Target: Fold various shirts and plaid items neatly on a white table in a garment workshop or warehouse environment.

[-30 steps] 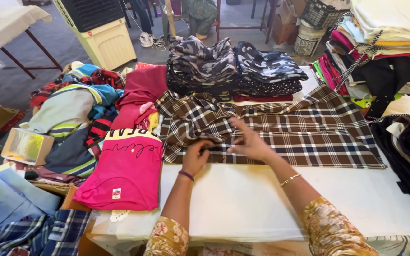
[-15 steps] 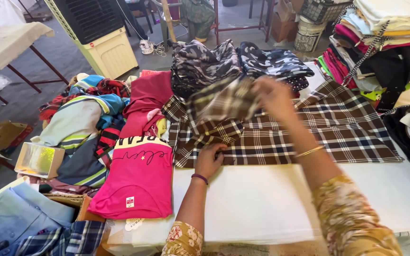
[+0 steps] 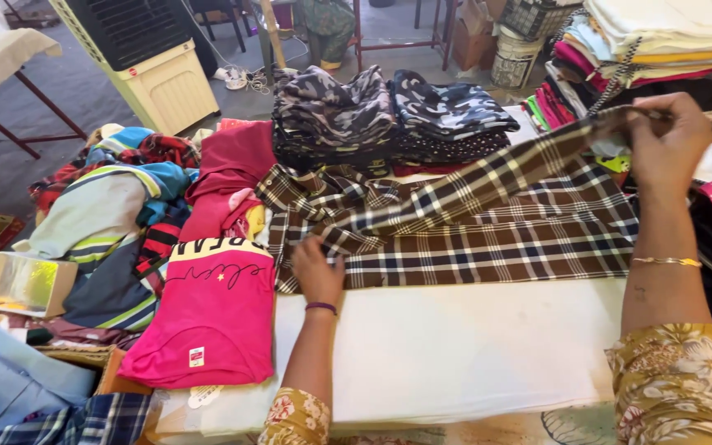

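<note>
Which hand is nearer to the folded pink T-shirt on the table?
Left. The left hand presses the brown plaid shirt just right of the pink T-shirt; the right hand lifts the plaid fabric far across the table.

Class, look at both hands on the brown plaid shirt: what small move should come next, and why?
Probably lay the sleeve flat: the right hand holds it stretched in the air across the plaid shirt, while the left hand pins the shirt's edge on the white table.
</note>
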